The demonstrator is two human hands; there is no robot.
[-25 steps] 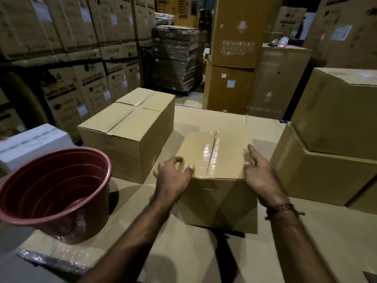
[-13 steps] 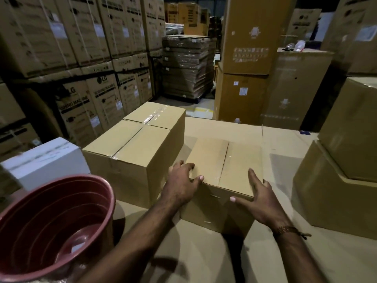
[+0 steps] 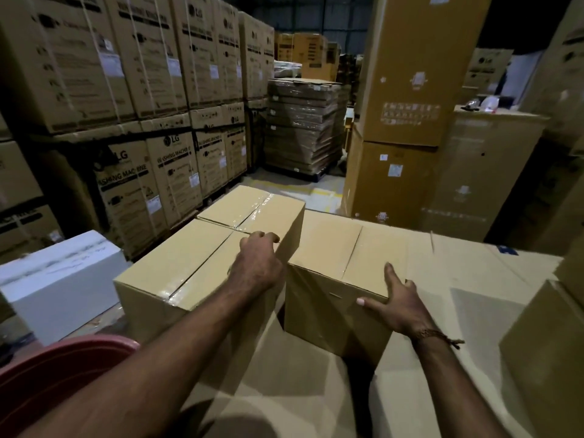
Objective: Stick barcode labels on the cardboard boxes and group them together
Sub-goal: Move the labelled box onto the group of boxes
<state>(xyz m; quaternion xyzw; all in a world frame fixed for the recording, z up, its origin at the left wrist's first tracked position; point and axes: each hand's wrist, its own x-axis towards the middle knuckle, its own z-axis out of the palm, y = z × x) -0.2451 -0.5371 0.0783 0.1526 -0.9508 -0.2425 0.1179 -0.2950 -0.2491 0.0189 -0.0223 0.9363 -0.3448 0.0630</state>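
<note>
Head view, warehouse aisle: a person brings a small cardboard box [image 3: 341,273] up against a larger taped box [image 3: 202,267] on a cardboard-covered work surface [image 3: 316,390]. The small box sits just to the right of the larger one, its left side appearing to touch or nearly touch the larger box's right wall. The right hand [image 3: 399,303] presses flat against the small box's near right corner, fingers spread and straight, thumb along the front face. The left hand [image 3: 257,263] rests on the top right edge of the larger box, fingers curled over that edge; whether it grips or merely steadies cannot be told.

Grouping looks nearly done for this pair. No barcode label is visible on either top or on the faces shown, so whether labelling has been carried out here cannot be told; hidden faces may carry one. A white box [image 3: 60,289] lies well left of the larger box, and a red tub rim [image 3: 63,365] shows in front of it, to the left.
</note>
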